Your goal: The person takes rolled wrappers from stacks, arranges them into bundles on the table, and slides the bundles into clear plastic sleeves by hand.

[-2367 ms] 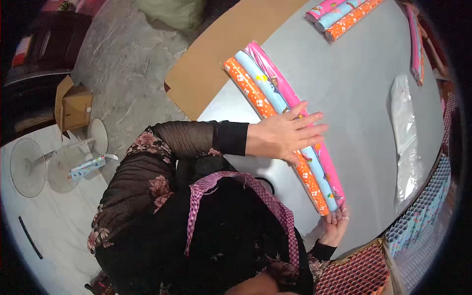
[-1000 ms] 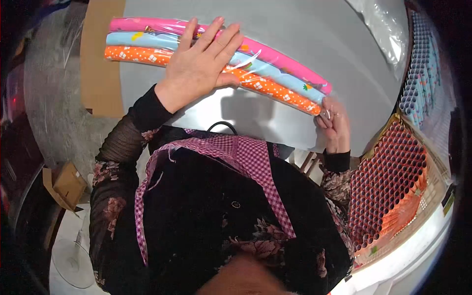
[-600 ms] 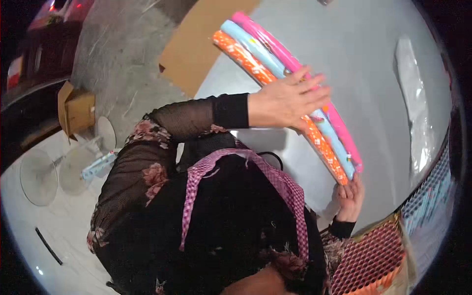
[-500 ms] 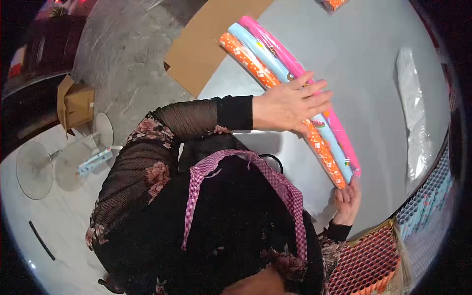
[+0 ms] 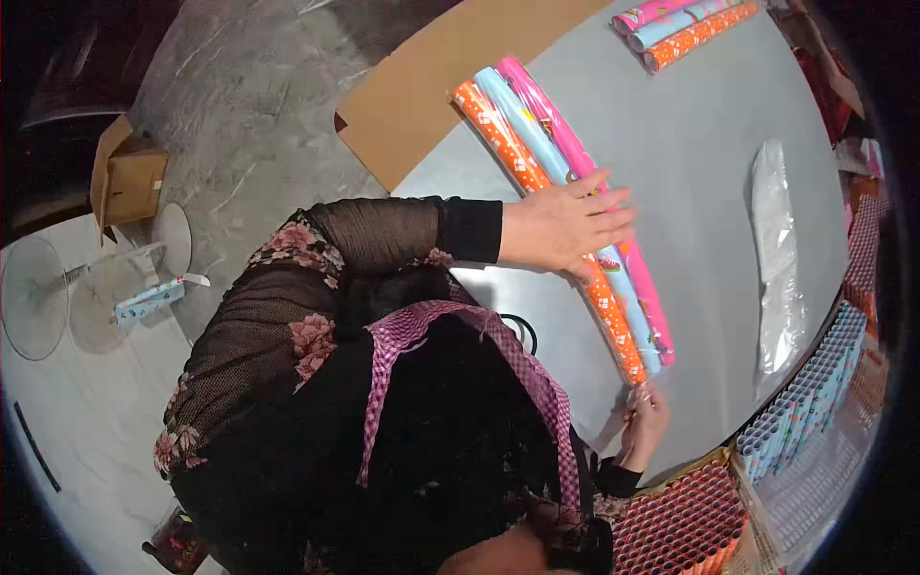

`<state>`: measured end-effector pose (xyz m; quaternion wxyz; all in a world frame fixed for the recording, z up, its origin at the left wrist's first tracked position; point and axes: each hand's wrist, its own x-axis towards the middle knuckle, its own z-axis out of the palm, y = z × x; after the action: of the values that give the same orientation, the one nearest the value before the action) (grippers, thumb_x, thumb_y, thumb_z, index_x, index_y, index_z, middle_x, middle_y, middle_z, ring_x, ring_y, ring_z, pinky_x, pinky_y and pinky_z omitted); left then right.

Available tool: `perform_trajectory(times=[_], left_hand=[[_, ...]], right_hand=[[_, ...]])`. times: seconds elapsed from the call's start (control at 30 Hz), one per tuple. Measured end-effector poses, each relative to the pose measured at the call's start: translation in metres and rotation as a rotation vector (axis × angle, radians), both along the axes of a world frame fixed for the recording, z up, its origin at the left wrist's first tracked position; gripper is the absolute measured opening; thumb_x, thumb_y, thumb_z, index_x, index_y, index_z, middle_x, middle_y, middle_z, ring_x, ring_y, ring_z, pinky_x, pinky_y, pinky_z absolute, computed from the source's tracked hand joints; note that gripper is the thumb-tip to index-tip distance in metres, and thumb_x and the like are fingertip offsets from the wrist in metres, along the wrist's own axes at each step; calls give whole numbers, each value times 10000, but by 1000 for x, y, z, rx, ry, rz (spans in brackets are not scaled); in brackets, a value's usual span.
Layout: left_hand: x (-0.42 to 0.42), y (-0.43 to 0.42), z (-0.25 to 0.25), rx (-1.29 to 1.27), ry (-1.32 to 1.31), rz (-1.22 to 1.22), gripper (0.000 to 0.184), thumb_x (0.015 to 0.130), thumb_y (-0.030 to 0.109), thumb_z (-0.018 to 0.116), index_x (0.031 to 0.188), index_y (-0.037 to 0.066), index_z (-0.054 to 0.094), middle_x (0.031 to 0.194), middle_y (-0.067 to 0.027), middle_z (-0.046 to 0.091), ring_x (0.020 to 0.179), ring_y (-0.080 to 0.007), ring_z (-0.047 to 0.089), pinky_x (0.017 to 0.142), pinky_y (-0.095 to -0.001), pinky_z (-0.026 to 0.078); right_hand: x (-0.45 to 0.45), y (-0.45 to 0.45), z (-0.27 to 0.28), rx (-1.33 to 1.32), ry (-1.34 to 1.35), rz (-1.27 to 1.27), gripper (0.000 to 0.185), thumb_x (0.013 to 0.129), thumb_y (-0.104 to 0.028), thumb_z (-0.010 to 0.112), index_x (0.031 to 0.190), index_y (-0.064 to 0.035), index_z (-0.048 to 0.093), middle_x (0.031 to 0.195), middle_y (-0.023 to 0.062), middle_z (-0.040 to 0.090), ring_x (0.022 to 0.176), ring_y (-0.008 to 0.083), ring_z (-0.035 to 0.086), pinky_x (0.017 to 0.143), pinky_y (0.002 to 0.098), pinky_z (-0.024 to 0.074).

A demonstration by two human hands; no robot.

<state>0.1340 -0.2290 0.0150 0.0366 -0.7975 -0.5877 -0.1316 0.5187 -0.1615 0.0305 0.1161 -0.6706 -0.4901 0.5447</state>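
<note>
Three rolls of patterned wrapping paper lie side by side in a clear plastic sleeve: an orange roll with white marks [image 5: 498, 134], a light blue roll [image 5: 527, 125] and a pink roll [image 5: 551, 120]. Across their middle rests my left hand [image 5: 565, 228], flat with fingers spread. At the near end of the rolls, my right hand [image 5: 647, 419] has its fingers pinched together on the end of the sleeve; the film there is hard to make out.
Another bundle of three rolls [image 5: 685, 34] lies at the table's far side. Clear plastic sleeves [image 5: 778, 259] lie to the right. Crates of upright orange rolls [image 5: 680, 517] and blue rolls [image 5: 800, 402] stand at the right edge. Cardboard [image 5: 412, 125] lies at the upper left.
The view has shifted, bringing the far bundle more fully into sight. My right hand has drawn slightly back from the roll ends; my left hand stays flat on the rolls.
</note>
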Motion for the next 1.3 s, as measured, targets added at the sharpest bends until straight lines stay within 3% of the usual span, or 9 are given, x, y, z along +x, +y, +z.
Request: perform_trajectory(times=[0.13, 0.47, 0.63, 0.67, 0.73, 0.77, 0.8, 0.87, 1.3], left_hand=[[0, -2, 0, -19, -25, -18, 807, 850, 609, 553, 1429, 56, 453, 1469, -116, 451, 1405, -321, 347, 1176, -576, 192], [4, 2, -1, -32, 39, -15, 809, 859, 603, 549, 1439, 49, 444, 1488, -120, 434, 1410, -336, 337, 1173, -543, 217], [4, 7, -10, -22, -139, -57, 812, 841, 543, 599, 1427, 6, 431, 1465, -174, 440, 1379, -364, 381, 1156, -509, 278], [3, 12, -14, -30, -252, -34, 768, 819, 510, 621, 1379, 2, 487, 1415, -169, 493, 1370, -358, 393, 1179, -513, 255], [-1, 18, -5, -44, -130, -74, 773, 823, 470, 651, 1398, -10, 460, 1440, -195, 466, 1393, -367, 374, 1185, -511, 232], [-1, 23, -6, -105, -247, -60, 792, 823, 496, 645, 1406, -6, 456, 1447, -188, 465, 1396, -365, 373, 1179, -521, 234], [0, 27, -6, -68, -128, -64, 798, 828, 526, 633, 1410, 9, 460, 1462, -166, 459, 1395, -355, 377, 1171, -534, 239], [-5, 32, -5, -57, 26, -58, 810, 828, 566, 622, 1419, 35, 462, 1473, -114, 462, 1393, -319, 386, 1157, -536, 258], [-5, 33, 0, -49, 87, -46, 823, 815, 596, 592, 1428, 67, 449, 1447, -68, 471, 1367, -297, 387, 1137, -512, 283]], right_hand=[[4, 2, -6, -109, 81, 75, 287, 960, -195, 625, 719, -108, 495, 612, -27, 470, 483, 60, 414, 453, 207, 302], [-16, 3, -5, -299, 360, -234, 119, 908, -85, 519, 794, -107, 487, 593, -16, 403, 414, 90, 319, 416, 239, 270], [-5, 10, -15, -455, 600, -303, 72, 952, -75, 482, 896, -76, 527, 611, -19, 367, 440, 94, 291, 434, 253, 281], [1, 1, -19, -349, 631, -397, 100, 994, -136, 498, 954, -62, 552, 629, -17, 398, 450, 74, 305, 429, 235, 276], [20, 14, -45, -290, 552, -124, 143, 1013, -212, 525, 1014, -76, 568, 658, -25, 484, 462, 50, 378, 413, 199, 292], [-16, 9, -1, -166, 381, -81, 178, 998, -252, 551, 927, -92, 581, 635, -39, 487, 465, 44, 403, 414, 196, 303], [6, 19, -8, -148, 219, 41, 226, 969, -285, 596, 864, -86, 607, 598, -50, 482, 467, 33, 416, 413, 197, 298], [-16, 31, 7, -58, -36, 10, 240, 951, -294, 626, 863, -71, 639, 582, -57, 481, 478, 34, 427, 423, 205, 298], [-37, 57, -7, 90, 138, -90, 245, 916, -264, 677, 774, -68, 640, 592, -58, 470, 506, 50, 403, 466, 238, 291]])
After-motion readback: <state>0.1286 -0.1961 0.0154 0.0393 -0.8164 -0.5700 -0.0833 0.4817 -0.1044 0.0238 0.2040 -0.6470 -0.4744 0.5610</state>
